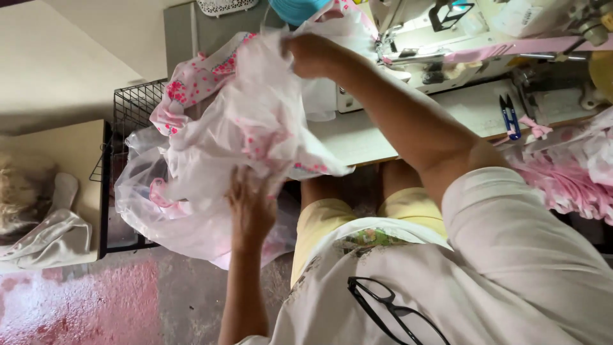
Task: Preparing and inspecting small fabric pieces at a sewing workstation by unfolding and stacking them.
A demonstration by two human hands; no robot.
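Spanning both hands [250,207], pink-flowered white fabric [255,121], right hand [313,54] uppermost.

1. We count two hands: left hand [250,211] near, right hand [311,54] far.
2. One white-and-pink floral fabric [255,121].
3. One sewing machine [447,38], far right.
4. One blue thread snips [509,117].
5. One pair of glasses [393,313], near.
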